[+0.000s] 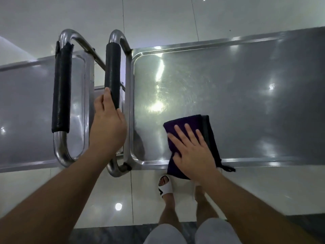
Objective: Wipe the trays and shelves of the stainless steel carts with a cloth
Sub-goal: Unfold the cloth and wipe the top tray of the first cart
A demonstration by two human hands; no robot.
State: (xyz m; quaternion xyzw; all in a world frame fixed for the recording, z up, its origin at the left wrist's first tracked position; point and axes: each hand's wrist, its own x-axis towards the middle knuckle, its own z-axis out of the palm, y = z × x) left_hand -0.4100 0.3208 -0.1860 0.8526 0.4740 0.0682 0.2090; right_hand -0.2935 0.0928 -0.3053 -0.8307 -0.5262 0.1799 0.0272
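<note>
View from above, looking down at two steel carts standing end to end across the middle of the frame. The right cart's top tray (246, 85) fills the centre and right; the left cart's tray (26, 103) sits at the left edge. Two looped handles with black padded grips stand between them.

The left hand (107, 127), at centre left, curls its fingers round the near end of the right cart's handle (112, 74), steadying the cart. The right hand (191, 152), at lower centre, lies flat with fingers spread on a folded dark purple cloth (190, 125), pressing it onto the tray's near left corner. The cloth's near edge hangs over the tray rim.

A foot in a white sandal (165, 186) shows below on the pale tiled floor (88, 191).

To wipe well from here, it would help to keep the palm flat, hold the cart firm, and sweep in overlapping passes toward the far right, catching the rounded corners and raised rim.
</note>
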